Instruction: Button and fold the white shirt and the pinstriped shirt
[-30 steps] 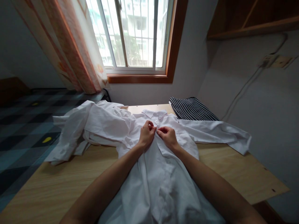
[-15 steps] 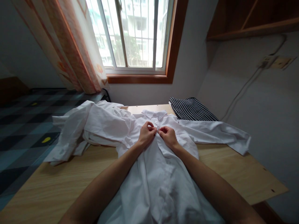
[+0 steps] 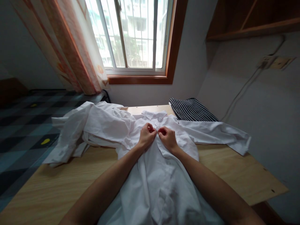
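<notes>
A white button-up shirt lies front side up on the wooden table, its collar at the far end and one sleeve stretched out to the right. Just below the collar, my left hand pinches the front edge of the shirt with bent fingers. Close beside it, my right hand grips the opposite side of the front opening, thumb against fingers. The fingertips of both hands nearly meet at the placket. Any button between them is too small to make out.
More white clothing is heaped at the table's left. A folded black-and-white striped cloth lies at the back right. The wooden table borders a checked bed on the left. Behind stand a window and a curtain.
Both hands stay at the shirt's upper front, with only a slight shift of the fingers. The right fingers look a little more curled. The rest of the shirt lies as before.
</notes>
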`<action>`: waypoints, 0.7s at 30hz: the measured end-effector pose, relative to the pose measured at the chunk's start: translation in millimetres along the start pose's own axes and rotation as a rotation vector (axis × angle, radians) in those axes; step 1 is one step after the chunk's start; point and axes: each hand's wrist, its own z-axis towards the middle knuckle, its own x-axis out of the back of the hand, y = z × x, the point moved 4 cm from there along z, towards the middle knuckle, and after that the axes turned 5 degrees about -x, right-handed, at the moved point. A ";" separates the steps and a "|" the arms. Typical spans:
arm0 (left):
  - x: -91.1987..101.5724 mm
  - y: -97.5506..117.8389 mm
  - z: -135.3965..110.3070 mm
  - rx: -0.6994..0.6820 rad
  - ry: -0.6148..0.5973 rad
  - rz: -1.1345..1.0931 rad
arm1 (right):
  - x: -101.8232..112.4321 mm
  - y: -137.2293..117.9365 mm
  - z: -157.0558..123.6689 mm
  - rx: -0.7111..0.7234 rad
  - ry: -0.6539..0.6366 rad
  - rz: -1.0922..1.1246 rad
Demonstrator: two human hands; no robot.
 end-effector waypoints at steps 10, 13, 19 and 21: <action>0.5 2.4 0.2 0.074 -0.023 -0.091 | 2.3 -2.4 -1.3 0.043 -0.004 -0.101; -0.4 3.0 0.4 0.078 -0.029 -0.155 | 1.9 4.0 2.6 0.002 -0.022 -0.044; -2.9 5.4 -3.6 0.128 -0.052 -0.255 | -3.5 21.2 11.2 -0.091 -0.145 0.171; -2.5 4.6 -3.2 0.129 -0.066 -0.249 | -3.5 22.8 11.1 -0.109 -0.111 0.134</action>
